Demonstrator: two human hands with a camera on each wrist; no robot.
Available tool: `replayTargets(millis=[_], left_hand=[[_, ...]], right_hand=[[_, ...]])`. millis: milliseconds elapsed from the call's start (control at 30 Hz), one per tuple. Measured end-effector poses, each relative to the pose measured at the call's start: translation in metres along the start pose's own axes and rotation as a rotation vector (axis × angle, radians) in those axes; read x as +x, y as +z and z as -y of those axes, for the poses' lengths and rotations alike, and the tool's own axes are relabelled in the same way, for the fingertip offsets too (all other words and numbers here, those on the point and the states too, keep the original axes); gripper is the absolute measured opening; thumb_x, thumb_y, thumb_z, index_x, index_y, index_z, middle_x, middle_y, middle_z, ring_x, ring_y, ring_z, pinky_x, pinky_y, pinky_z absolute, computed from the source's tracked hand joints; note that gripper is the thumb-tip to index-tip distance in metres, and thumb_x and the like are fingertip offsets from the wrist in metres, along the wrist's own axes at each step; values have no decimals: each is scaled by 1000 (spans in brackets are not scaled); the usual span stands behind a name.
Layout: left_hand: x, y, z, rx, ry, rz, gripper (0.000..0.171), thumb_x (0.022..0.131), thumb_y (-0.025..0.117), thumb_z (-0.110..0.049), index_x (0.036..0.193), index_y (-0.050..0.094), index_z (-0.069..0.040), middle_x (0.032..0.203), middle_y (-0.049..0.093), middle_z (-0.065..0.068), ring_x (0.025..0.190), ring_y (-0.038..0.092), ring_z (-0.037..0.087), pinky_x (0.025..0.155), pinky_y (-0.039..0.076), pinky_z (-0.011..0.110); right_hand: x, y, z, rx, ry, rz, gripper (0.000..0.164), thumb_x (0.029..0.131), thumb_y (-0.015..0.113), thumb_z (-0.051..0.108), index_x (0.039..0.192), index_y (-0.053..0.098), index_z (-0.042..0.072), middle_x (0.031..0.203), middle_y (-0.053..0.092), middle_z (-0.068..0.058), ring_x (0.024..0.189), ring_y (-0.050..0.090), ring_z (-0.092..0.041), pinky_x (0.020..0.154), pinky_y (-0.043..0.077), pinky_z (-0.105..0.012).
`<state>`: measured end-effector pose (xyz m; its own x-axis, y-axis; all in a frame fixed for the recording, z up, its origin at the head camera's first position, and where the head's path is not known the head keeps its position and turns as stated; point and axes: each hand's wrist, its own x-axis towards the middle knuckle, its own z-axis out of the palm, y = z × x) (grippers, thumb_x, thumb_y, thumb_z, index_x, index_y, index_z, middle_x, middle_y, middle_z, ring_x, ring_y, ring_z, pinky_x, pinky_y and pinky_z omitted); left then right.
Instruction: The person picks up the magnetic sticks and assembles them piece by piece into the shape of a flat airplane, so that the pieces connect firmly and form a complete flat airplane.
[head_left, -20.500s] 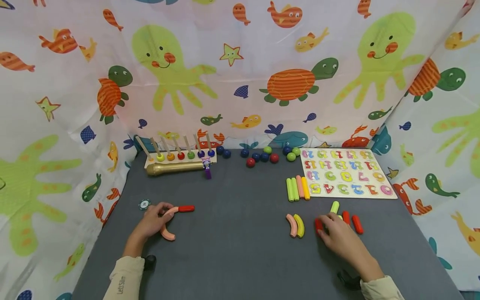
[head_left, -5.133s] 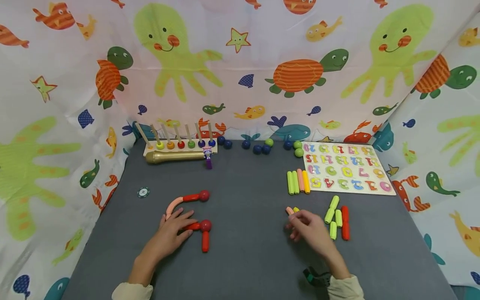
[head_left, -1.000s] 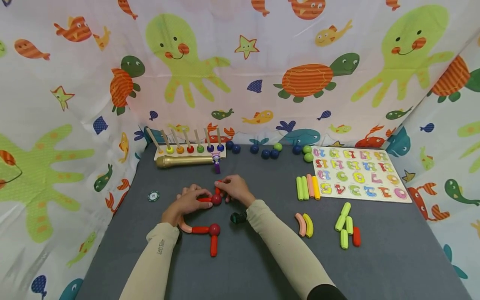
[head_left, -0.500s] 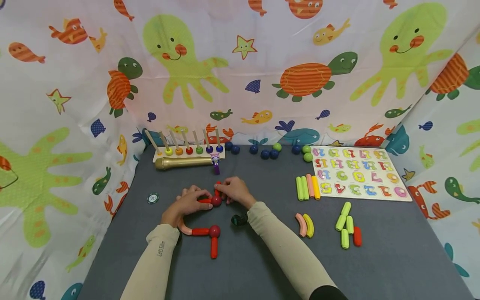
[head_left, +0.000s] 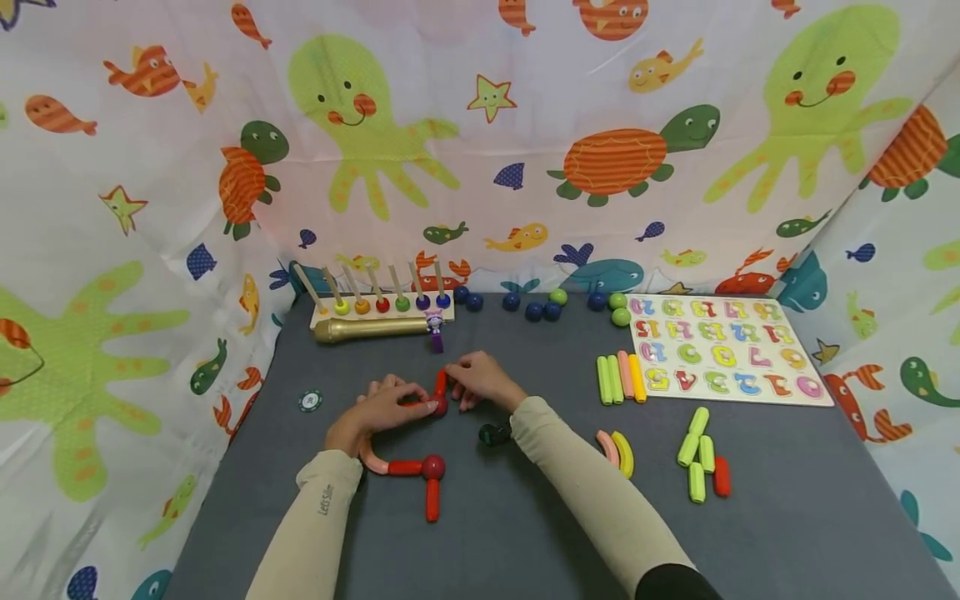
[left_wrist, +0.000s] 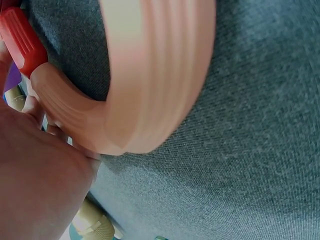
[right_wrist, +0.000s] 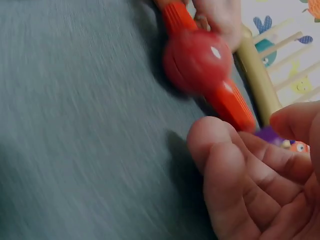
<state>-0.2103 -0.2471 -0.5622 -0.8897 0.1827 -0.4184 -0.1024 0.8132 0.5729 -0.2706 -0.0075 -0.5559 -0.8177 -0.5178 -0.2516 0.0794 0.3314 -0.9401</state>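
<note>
A chain of toy building sticks lies on the dark table. Curved pink sticks form its left bend, partly under my left hand. That hand pinches the upper red stick and ball joint, thumb and fingertips at the red ball. Another red stick points away from this ball. My right hand is just right of that stick's far end, fingers loosely bent, with nothing between them in the right wrist view. Lower down, a red stick leads to a second red ball, with a further red stick towards me.
At the back are a pegged board, a gold tube, a purple figure and several blue and green balls. To the right: a number puzzle, green sticks, a red stick, and a curved yellow stick.
Red balls and sticks have joined the pink curves since the earliest frame. In the last half second my right hand has come off the upper red stick; my left fingertips have shifted onto the ball.
</note>
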Motion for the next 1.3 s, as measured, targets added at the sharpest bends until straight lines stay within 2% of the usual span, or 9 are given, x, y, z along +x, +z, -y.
replayTargets(millis=[100, 267, 367, 467, 633, 767, 900, 1067, 1300], left_hand=[[-1, 2, -2, 15, 6, -10, 60, 97, 55, -78, 128, 73, -30, 130, 47, 8, 119, 36, 36, 95, 29, 55], [-1, 3, -3, 7, 21, -15, 51, 101, 57, -71, 125, 73, -28, 127, 48, 8, 117, 37, 35, 94, 29, 54], [-1, 1, -3, -1, 9, -8, 47, 101, 60, -68, 121, 72, -28, 126, 48, 7, 116, 37, 36, 92, 29, 53], [0, -1, -5, 3, -27, -3, 48, 101, 59, -69, 123, 71, -28, 128, 48, 8, 117, 37, 36, 92, 30, 52], [-8, -6, -24, 9, -84, -55, 57, 103, 53, -69, 123, 72, -19, 130, 51, 13, 120, 40, 41, 97, 34, 59], [-12, -9, -42, 17, -111, -148, 49, 104, 58, -59, 102, 71, -13, 107, 59, 12, 108, 47, 42, 90, 38, 57], [-10, -9, -54, 19, -151, -200, 42, 103, 65, -51, 89, 65, -12, 91, 59, 9, 99, 49, 38, 81, 37, 49], [-1, -3, -64, 16, -212, -171, 41, 102, 69, -48, 89, 65, -10, 93, 60, 10, 100, 53, 36, 83, 40, 51], [29, 9, -55, 25, -227, -125, 45, 99, 71, -46, 76, 63, -8, 82, 57, 11, 89, 55, 35, 77, 39, 53]], right_hand=[[1, -15, 2, -112, -63, -65, 31, 108, 58, 18, 92, 74, -3, 74, 71, -12, 52, 64, -15, 52, 56, -31], [10, -48, -6, -452, -266, -335, 21, 104, 58, 14, 89, 69, 5, 77, 64, -6, 66, 60, -22, 64, 51, -39], [9, -67, -9, -615, -346, -472, 17, 102, 59, 11, 102, 72, 0, 95, 68, -16, 88, 64, -35, 81, 53, -49], [0, -83, -4, -759, -360, -546, 28, 99, 62, 7, 122, 71, -6, 125, 65, -28, 117, 58, -48, 98, 47, -63], [-6, -103, -15, -945, -283, -486, 51, 101, 63, 13, 150, 58, 0, 160, 42, -30, 148, 33, -53, 113, 32, -71], [-11, -105, -22, -1011, -195, -387, 54, 103, 61, 16, 154, 53, 2, 167, 32, -30, 154, 24, -53, 115, 29, -71], [-9, -106, -26, -1045, -180, -390, 54, 103, 64, 17, 155, 54, 4, 165, 35, -30, 153, 25, -53, 116, 28, -71], [-3, -112, -36, -1148, -126, -393, 51, 106, 62, 22, 155, 57, 10, 162, 38, -28, 151, 26, -52, 119, 21, -69], [-5, -114, -40, -1195, -104, -431, 47, 105, 63, 22, 151, 60, 10, 154, 43, -32, 149, 28, -52, 121, 16, -69]])
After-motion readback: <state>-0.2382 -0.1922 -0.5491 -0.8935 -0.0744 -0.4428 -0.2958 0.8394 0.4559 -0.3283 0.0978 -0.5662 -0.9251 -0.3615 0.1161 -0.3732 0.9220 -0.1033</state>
